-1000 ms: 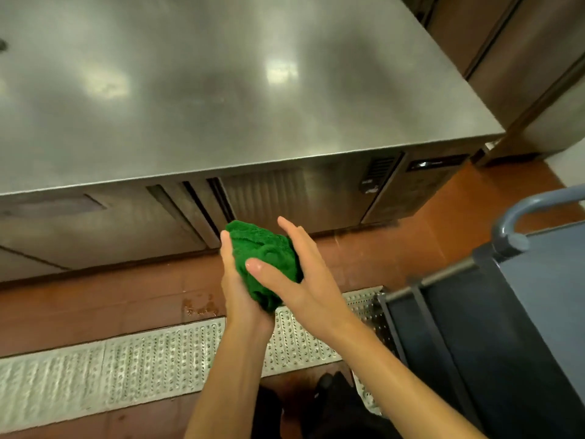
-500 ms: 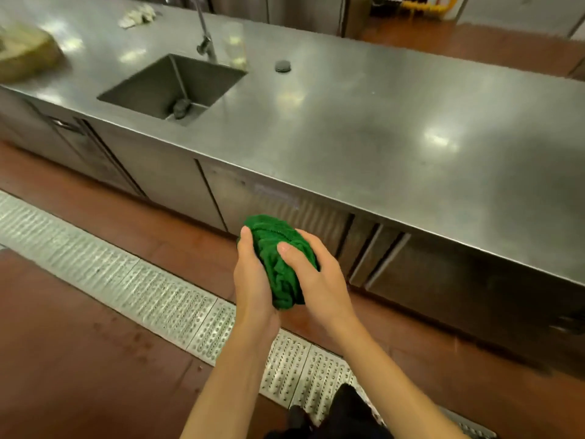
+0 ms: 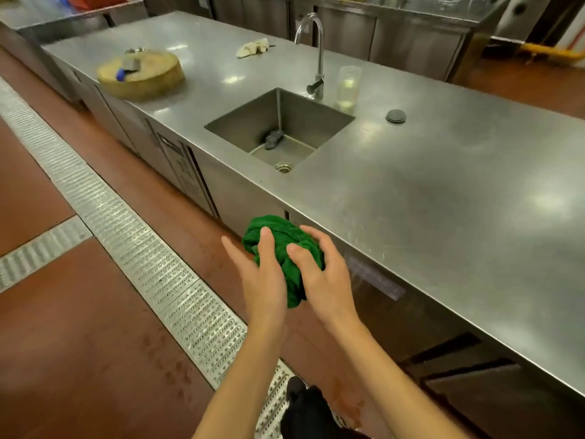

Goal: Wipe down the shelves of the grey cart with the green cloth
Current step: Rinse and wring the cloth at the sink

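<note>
Green and bunched, the cloth (image 3: 280,224) sits between both hands. The left hand (image 3: 262,280) and right hand (image 3: 326,280) each wrap round it, holding it in the air just off the front edge of the steel tabletop (image 3: 443,201). The grey cart is out of view, so no shelf is within reach. The wad looks loose, with a tail hanging below the palms. A slack grip could drop it onto the red floor (image 3: 79,327) and dirty it. The right knuckles are near the tabletop lip and could clip it on a turn. Open aisle lies to the left, across the metal floor grate (image 3: 142,248). The sink (image 3: 304,115) is well ahead.
</note>
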Available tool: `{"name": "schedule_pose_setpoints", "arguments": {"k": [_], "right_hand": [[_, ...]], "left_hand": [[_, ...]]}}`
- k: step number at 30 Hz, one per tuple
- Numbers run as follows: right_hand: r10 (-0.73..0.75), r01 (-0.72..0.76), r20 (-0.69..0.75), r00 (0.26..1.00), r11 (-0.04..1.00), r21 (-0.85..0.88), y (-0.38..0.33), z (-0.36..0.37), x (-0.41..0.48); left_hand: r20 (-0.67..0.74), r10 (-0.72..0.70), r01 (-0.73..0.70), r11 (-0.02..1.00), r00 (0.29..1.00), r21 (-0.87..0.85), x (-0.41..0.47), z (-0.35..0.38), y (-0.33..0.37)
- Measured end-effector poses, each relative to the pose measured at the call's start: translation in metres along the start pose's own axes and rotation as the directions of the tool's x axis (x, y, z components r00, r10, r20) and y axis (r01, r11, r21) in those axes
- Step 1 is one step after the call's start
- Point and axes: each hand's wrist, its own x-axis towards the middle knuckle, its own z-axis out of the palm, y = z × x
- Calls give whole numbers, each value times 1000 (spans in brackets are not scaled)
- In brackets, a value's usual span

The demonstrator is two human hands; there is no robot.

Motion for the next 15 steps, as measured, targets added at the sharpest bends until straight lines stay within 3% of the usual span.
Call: {"name": "schedule_pose_setpoints", "arguments": {"k": [3,8,15], "right_hand": [[-17,17,-14,1000,1000,0,-7,21,68],[-60,60,-30,998,998,15,-16,54,162],[-360,361,52,932,900,-244,-33,93,285]], "left_hand": [[50,28,-28,1000,998,-1,65,14,28],[206,-110,136,984,972,-119,151,38,76],[356,-152,231,954,922,-192,274,71,117]]}}
